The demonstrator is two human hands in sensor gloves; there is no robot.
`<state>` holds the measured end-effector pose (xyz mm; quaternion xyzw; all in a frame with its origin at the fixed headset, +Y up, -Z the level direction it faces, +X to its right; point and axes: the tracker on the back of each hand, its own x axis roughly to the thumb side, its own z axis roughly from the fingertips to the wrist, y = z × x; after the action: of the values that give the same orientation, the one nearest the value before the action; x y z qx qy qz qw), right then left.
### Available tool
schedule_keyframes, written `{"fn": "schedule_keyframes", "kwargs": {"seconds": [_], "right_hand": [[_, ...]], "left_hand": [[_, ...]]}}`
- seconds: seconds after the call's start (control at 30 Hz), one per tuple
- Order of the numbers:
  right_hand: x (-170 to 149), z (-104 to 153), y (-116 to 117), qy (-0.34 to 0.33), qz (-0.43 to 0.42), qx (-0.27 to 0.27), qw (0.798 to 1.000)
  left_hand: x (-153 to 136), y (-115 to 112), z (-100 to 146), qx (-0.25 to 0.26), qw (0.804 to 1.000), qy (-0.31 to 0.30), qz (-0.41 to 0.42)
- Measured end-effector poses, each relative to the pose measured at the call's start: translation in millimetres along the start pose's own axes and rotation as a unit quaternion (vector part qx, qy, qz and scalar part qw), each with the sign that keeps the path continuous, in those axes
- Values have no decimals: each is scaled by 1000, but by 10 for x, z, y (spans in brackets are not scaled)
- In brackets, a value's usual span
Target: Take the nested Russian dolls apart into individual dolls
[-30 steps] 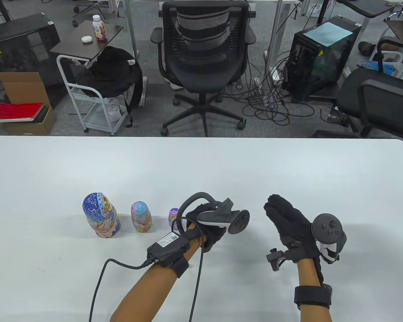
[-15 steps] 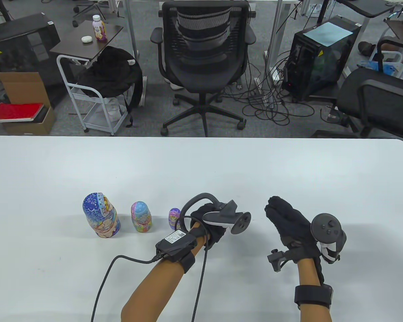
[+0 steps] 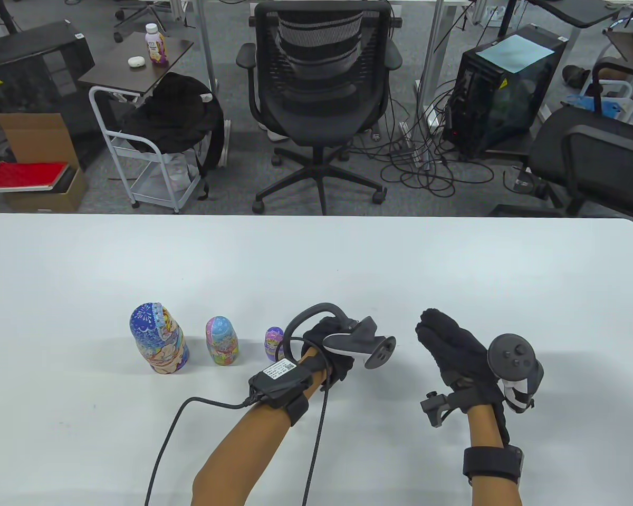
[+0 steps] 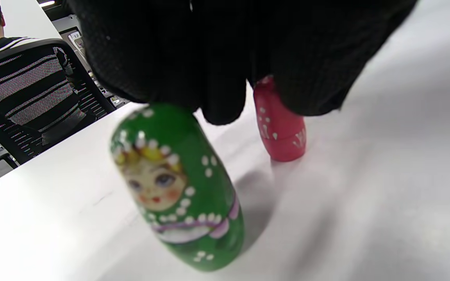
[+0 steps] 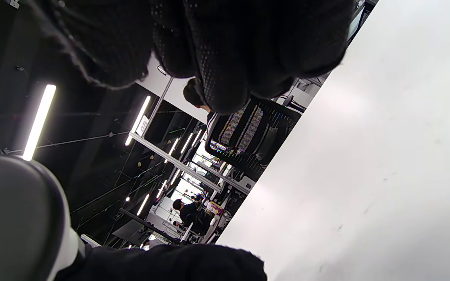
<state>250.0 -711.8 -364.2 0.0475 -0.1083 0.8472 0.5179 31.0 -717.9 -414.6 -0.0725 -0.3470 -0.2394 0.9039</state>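
Barely shifted: gloved left hand (image 3: 327, 350) eased rightward, fingers over small red wooden doll (image 4: 279, 128) beside green painted doll (image 4: 182, 187), grip unclear; right hand (image 3: 456, 350) open, empty — separation nearly finished

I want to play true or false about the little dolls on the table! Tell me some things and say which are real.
1. Three dolls stand in a row left of the left hand: a big doll, a middle doll and a small purple doll. True.
2. The big doll is lying on its side. False: it stands upright.
3. Under the left hand, the wrist view shows a green doll and a red doll. True.
4. The right hand holds a doll. False: nothing shows in it.
5. The green doll's painted face shows. True.
6. The red doll is bigger than the green doll. False: it looks smaller.
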Motion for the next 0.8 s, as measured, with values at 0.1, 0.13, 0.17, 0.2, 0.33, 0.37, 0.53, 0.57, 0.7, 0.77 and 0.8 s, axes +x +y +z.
{"fn": "schedule_keyframes", "kwargs": {"seconds": [0.1, 0.13, 0.17, 0.2, 0.33, 0.37, 0.53, 0.57, 0.7, 0.77, 0.8], "right_hand": [[2, -3, 1, 1, 3, 2, 1000], [0, -5, 3, 0, 3, 1, 1000], [1, -5, 4, 0, 2, 1, 1000], [0, -6, 6, 0, 1, 2, 1000], [0, -2, 0, -2, 3, -2, 1000], [1, 0, -3, -3, 3, -4, 1000], [-9, 6, -4, -4, 10, -8, 1000], [-7, 8, -2, -5, 12, -8, 1000], [4, 9, 23, -7, 23, -3, 1000], [11, 9, 40, -8, 30, 0, 1000], [14, 11, 46, -9, 33, 1, 999]], "left_hand": [[-26, 169, 140, 49, 999, -4, -3], [-38, 261, 232, 71, 997, -8, 12], [-47, 321, 300, 83, 996, -9, 21], [-58, 404, 416, 102, 994, -11, 32], [-62, 494, 824, 109, 993, -29, 43], [-52, 439, 921, 97, 994, -35, 42], [-28, -21, 1296, 64, 996, -42, 33], [-32, -115, 1346, 61, 996, -41, 40], [-73, -416, 1471, 52, 996, -32, 71], [-91, -504, 1491, 49, 995, -24, 89], [-90, -534, 1492, 47, 994, -26, 95]]}}
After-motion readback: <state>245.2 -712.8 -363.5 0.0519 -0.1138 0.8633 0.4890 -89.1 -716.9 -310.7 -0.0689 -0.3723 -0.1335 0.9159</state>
